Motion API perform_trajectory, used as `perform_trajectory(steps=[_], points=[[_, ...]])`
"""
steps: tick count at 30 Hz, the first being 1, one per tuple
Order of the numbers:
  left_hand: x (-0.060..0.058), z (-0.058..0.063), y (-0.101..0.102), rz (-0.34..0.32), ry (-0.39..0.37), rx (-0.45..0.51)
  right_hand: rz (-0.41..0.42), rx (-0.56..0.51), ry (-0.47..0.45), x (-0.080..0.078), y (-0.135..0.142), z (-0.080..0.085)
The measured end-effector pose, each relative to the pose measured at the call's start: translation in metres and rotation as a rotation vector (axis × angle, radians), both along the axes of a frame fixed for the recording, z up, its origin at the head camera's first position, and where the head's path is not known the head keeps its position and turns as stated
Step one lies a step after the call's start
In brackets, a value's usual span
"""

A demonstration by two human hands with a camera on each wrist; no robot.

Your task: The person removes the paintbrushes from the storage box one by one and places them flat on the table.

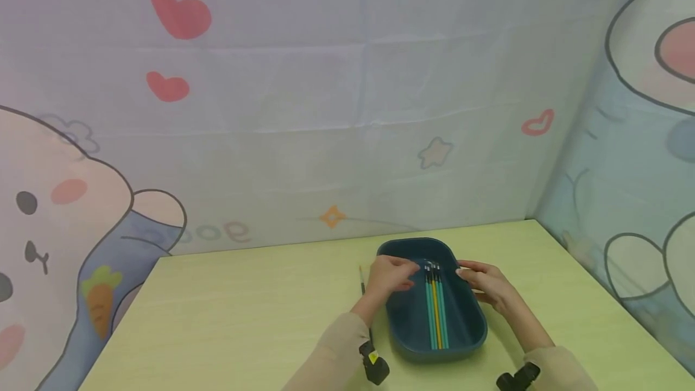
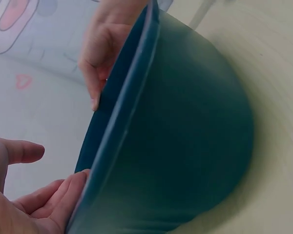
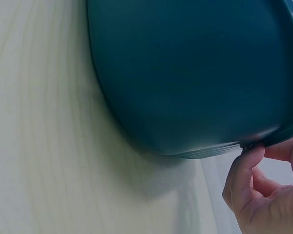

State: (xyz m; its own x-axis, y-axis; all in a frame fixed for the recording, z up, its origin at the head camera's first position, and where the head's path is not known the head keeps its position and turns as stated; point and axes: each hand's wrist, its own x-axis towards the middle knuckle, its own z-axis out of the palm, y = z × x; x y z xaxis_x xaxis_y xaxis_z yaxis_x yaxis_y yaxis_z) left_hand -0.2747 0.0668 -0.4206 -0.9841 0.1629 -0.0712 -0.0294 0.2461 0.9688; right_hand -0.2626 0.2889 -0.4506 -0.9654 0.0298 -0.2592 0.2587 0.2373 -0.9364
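A dark blue-green plastic basin (image 1: 467, 324) stands on the table. Several slim paintbrushes (image 1: 436, 312) with teal and yellow handles lie side by side in it, their metal ferrules toward the far end. My left hand (image 1: 390, 276) is over the basin's left side. The left wrist view shows its fingers (image 2: 63, 200) reaching past the rim and the thumb held apart, with no brush visible in them. At the opposite rim, my right hand (image 1: 487, 285) pinches the edge between thumb and fingers, as the right wrist view also shows. Another dark-handled paintbrush (image 1: 362, 285) lies left of the basin, partly hidden by my left forearm.
The pale yellow-green wooden table (image 1: 233, 318) extends to both sides of the basin. Behind it hangs a cartoon-printed cloth (image 1: 304, 137), which continues along the right side. A small black device (image 1: 374, 365) sits at my left wrist, another black device (image 1: 518, 377) at my right.
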Motion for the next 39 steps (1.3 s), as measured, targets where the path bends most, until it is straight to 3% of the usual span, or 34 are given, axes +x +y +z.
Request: perform_trajectory(steps=[18, 39], points=[[-0.003, -0.003, 0.019, 0.011, 0.019, -0.134, 0.007, 0.016, 0.006, 0.001, 0.001, 0.0], [-0.01, -0.018, 0.031, 0.015, -0.001, -0.217, -0.005, 0.032, -0.001, 0.0, 0.0, 0.0]])
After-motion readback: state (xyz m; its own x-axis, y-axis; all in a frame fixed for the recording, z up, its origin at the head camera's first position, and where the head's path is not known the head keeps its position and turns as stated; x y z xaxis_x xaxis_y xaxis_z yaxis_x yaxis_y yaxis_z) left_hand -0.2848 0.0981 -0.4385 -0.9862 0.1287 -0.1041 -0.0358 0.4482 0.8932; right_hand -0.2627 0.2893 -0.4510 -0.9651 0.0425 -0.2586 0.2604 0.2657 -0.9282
